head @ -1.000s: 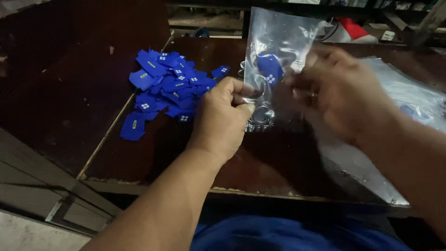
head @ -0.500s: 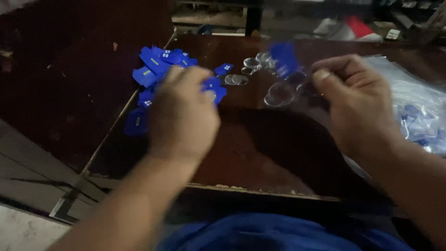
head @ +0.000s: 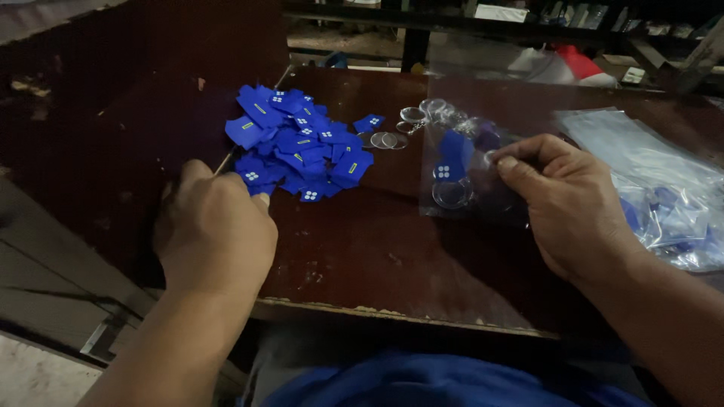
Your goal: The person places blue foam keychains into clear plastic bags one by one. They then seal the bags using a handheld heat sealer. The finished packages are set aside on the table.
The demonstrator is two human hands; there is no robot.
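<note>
Dim light, dark edges, slightly soft

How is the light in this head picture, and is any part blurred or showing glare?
Head view: dim overall, with dark corners; the blue tags stay sharp and vivid; the clear bag in the right hand is hazy with faint glare; the left hand is slightly soft.

Worn dark-brown wooden bench (head: 362, 264) with chipped front edge; loose clear round plastic discs (head: 392, 139) lying beside the pile; stack of filled clear plastic bags (head: 664, 188) at right; white-and-red plastic container (head: 558, 64) behind, near dark shelving (head: 467, 22) along the back.
</note>
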